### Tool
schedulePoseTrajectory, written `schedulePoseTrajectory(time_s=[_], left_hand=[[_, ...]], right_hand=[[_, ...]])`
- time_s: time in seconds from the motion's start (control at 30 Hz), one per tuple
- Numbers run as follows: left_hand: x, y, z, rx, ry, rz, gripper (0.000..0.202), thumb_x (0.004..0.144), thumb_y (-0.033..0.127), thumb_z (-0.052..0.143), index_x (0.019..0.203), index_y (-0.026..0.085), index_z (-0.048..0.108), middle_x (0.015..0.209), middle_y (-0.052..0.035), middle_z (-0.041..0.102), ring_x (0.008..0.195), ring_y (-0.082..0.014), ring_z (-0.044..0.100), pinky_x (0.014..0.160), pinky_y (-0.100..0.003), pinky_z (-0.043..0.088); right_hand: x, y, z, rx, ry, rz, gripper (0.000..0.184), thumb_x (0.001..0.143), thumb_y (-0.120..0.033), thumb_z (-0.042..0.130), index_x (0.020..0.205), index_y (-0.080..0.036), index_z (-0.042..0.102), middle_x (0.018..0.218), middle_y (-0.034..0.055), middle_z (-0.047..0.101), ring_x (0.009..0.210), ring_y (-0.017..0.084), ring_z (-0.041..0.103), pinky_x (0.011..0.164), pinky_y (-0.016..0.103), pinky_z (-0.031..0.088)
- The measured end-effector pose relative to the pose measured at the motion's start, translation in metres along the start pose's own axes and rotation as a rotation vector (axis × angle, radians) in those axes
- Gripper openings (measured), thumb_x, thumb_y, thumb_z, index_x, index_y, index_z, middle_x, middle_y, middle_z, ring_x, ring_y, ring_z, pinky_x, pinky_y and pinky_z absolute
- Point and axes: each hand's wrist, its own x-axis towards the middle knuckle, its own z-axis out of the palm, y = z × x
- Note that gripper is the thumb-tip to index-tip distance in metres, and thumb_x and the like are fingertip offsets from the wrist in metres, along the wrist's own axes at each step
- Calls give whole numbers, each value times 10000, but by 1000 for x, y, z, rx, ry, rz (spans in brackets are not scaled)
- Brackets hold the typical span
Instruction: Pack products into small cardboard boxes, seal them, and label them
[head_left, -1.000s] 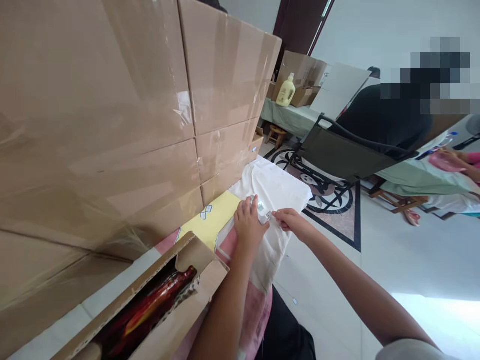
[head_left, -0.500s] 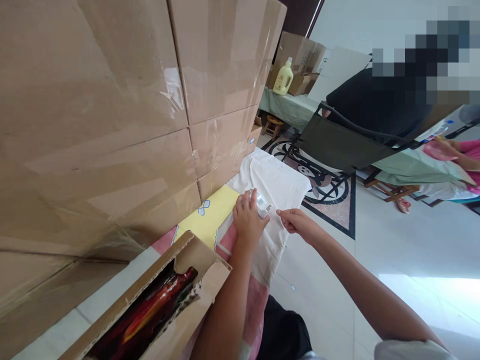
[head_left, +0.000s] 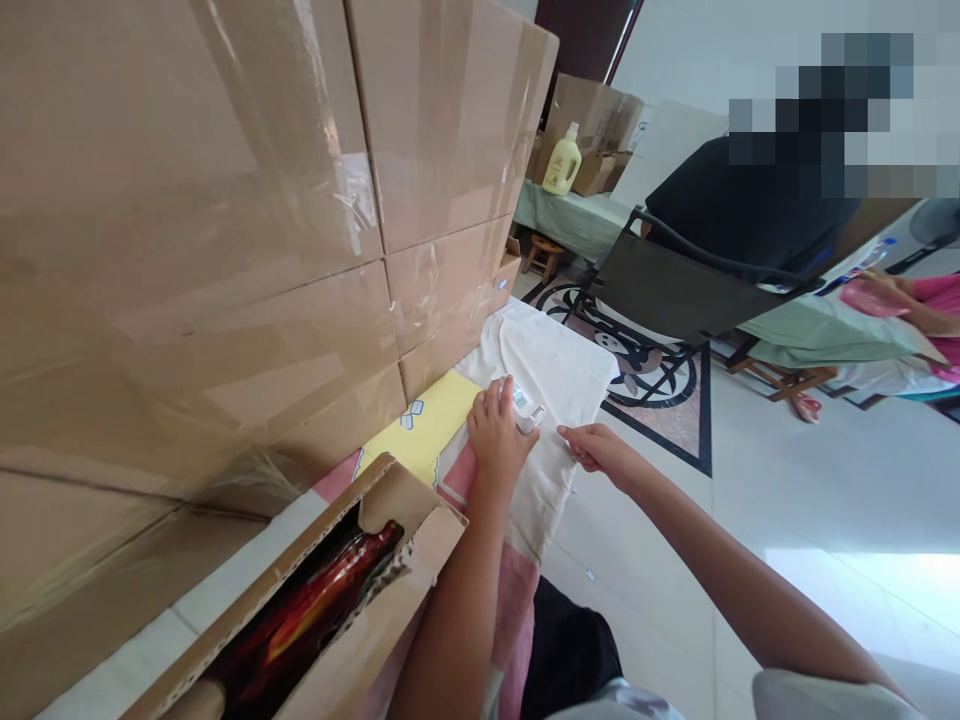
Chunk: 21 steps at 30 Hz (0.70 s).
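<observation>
My left hand (head_left: 496, 425) is closed around the left side of a small white device (head_left: 527, 405) with a greyish window on top. The device rests on a white cloth (head_left: 551, 345); part of it is hidden by my fingers. A short gap to the right, my right hand (head_left: 596, 448) hovers above the cloth's edge, its thumb and index finger pinched together and the other fingers curled. Whatever the pinch may hold is too small to make out. Beside my left forearm stands an open cardboard box (head_left: 420, 530) with dark, red-patterned glossy packaging (head_left: 322, 600) inside.
Taped cardboard cartons (head_left: 285, 330) form a tall stack on the left. A person in dark clothing sits in a folding chair (head_left: 697, 280) at the upper right. A yellow jug (head_left: 562, 162) stands on a covered table behind. Pink slippers (head_left: 806, 407) lie on the tiled floor.
The view has shifted slightly. Both hands keep nearly the same places, the left still on the white device and the right still pinched beside it.
</observation>
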Motion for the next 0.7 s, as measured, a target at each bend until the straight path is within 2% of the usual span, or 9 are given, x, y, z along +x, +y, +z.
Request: schedulePoseTrajectory(time_s=[0.23, 0.43, 0.7], left_hand=[[0, 0, 1, -3, 5, -4, 928, 737, 427, 795, 1539, 205, 387, 1543, -113, 500, 1331, -350, 488, 1073, -482, 460], [0, 0, 2, -16, -1, -12, 919, 734, 402, 780, 1541, 203, 387, 1550, -106, 497, 1327, -348, 490, 1069, -481, 457], [-1, -1, 3, -6, 9, -4, 924, 720, 406, 780, 1537, 206, 398, 1546, -116, 500, 1307, -358, 508, 1062, -482, 459]], right_hand=[[-7, 6, -8, 33, 15, -14, 679, 662, -700, 792, 509, -221, 336, 476, -76, 284, 500, 69, 219, 501, 273, 149], [-24, 20, -21, 46, 12, 11, 680, 654, -730, 789, 505, -218, 368, 473, -70, 307, 487, 68, 214, 500, 280, 138], [-35, 38, -29, 43, 24, 38, 712, 650, -770, 765, 489, -223, 339, 461, -68, 299, 489, 72, 215, 507, 289, 144]])
